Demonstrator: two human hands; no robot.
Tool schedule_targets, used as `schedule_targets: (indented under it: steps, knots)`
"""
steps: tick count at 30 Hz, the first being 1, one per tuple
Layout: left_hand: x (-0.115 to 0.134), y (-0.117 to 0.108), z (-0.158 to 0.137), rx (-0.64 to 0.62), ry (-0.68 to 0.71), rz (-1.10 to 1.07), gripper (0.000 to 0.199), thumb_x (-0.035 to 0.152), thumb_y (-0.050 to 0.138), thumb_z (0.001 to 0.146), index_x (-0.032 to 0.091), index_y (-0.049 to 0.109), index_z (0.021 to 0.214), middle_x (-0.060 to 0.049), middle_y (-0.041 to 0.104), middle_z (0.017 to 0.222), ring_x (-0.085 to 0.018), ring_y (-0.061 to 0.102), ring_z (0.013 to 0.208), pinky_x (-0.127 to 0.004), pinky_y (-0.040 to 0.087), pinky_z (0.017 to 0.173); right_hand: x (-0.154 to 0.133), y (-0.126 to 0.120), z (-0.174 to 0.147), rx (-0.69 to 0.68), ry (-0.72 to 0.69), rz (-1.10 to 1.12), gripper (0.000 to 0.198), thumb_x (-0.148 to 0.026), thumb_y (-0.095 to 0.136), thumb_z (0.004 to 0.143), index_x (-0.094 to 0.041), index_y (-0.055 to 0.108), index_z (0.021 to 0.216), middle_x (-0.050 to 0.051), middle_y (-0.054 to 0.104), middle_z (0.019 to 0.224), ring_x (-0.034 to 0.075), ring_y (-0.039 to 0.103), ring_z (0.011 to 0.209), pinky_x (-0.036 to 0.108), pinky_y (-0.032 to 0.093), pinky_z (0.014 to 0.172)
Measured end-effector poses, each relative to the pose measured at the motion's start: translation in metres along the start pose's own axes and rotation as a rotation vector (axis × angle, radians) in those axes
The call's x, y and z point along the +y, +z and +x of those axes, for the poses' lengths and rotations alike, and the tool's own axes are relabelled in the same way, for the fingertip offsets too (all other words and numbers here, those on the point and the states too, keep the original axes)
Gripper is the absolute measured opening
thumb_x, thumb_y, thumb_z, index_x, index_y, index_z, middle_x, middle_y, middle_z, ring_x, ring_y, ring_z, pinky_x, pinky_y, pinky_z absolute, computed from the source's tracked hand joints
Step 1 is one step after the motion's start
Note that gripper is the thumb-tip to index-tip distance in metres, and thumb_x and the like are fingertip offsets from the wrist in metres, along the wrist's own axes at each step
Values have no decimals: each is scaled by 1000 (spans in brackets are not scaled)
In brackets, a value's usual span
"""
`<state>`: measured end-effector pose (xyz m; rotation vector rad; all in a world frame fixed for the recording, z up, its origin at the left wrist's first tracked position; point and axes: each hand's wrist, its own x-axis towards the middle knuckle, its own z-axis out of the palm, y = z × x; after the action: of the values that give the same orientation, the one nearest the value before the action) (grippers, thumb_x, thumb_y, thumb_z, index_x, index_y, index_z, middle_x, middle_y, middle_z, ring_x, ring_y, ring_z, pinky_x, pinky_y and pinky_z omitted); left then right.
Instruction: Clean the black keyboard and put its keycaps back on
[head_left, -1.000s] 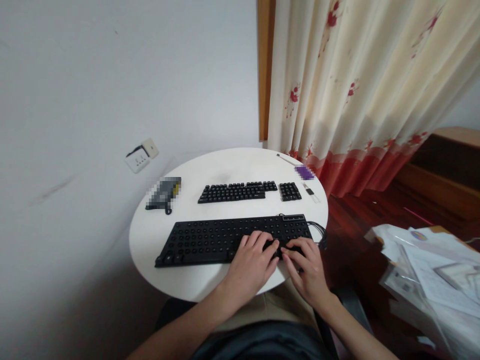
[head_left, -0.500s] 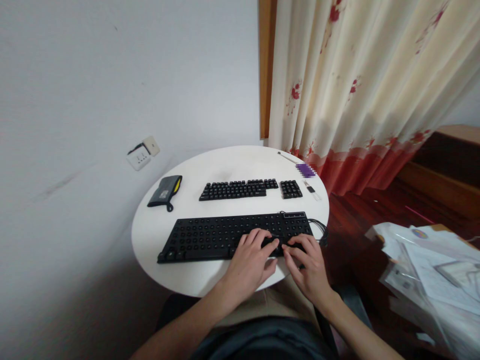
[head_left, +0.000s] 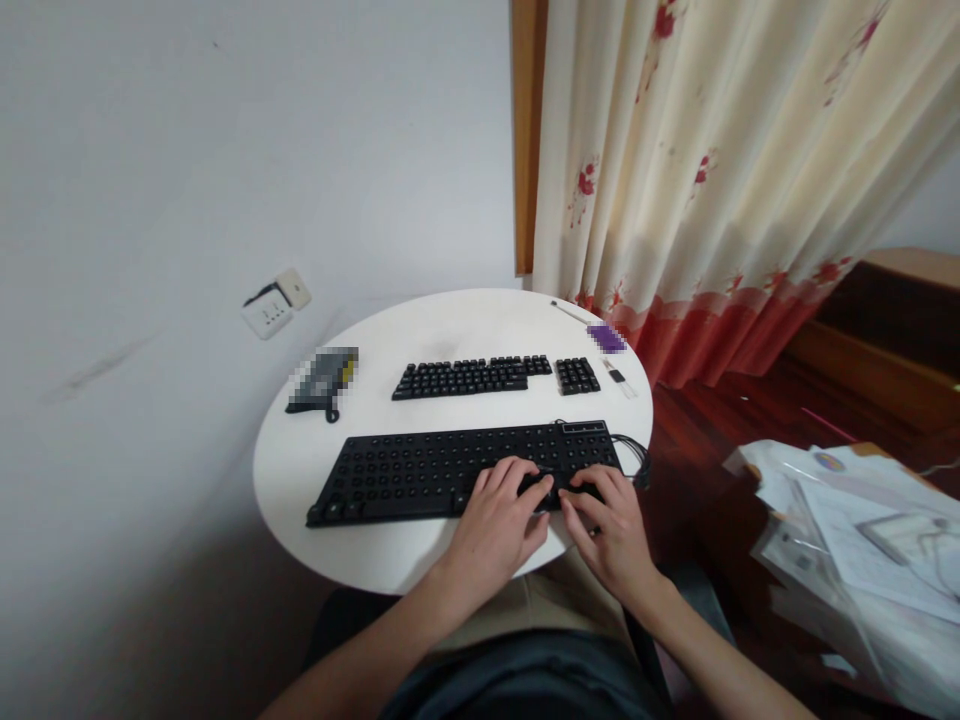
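A black keyboard with its keycaps off lies near the front of the round white table. My left hand rests over its right part, thumb and index finger apart, the index tip near the gap between the hands. Just to the right, my right hand bends over the keyboard's right end with thumb and index tips close together; whatever is between them is too small to make out. Behind the keyboard, the black keycaps are laid out in rows, with a separate block of number-pad keycaps beside them.
At the table's left is a grey pouch. A brush with a purple end and a small wire puller lie at the right edge. The keyboard's coiled cable hangs there too. Papers and plastic bags are at the right.
The view has shifted slightly, so everything sits a little further left. Both hands keep nearly the same pose over the keyboard.
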<state>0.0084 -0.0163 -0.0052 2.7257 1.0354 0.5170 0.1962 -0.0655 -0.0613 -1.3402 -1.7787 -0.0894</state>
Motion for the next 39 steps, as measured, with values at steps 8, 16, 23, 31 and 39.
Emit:
schedule_targets:
  steps: [8, 16, 23, 31, 39]
  knots:
    - [-2, 4, -2, 47, -5, -13, 43, 16, 64, 85, 24, 61, 126, -9, 58, 125, -28, 49, 122, -46, 45, 99, -5, -3, 3, -24, 1, -6, 12, -17, 58, 93, -21, 69, 94, 8, 61, 100, 25, 54, 100, 45, 46, 86]
    - [-7, 14, -5, 248, -43, -33, 35, 19, 57, 92, 23, 62, 126, -9, 60, 122, -26, 51, 117, -45, 44, 99, 0, -4, -1, 43, 28, 73, 23, -12, 53, 94, -21, 64, 113, 8, 62, 102, 24, 55, 100, 46, 48, 90]
    - [0, 11, -7, 305, 42, -15, 18, 24, 58, 94, 22, 70, 107, -8, 64, 116, -26, 53, 113, -44, 43, 94, -3, -5, -1, 21, 7, 80, 24, -13, 54, 93, -22, 67, 110, 9, 63, 101, 25, 57, 100, 46, 50, 87]
    - [0, 11, -7, 219, 43, -23, 19, 25, 56, 95, 24, 70, 107, -5, 66, 101, -22, 56, 101, -43, 39, 90, -5, -5, -4, -36, -10, 61, 19, -14, 54, 94, -21, 67, 106, 9, 61, 102, 25, 54, 100, 46, 49, 85]
    - [1, 13, -7, 312, -22, -30, 15, 21, 57, 93, 22, 70, 100, -4, 68, 97, -21, 58, 97, -43, 34, 90, -9, -6, 5, -30, 17, 26, 26, -18, 53, 95, -22, 64, 118, 10, 62, 107, 25, 55, 103, 45, 49, 88]
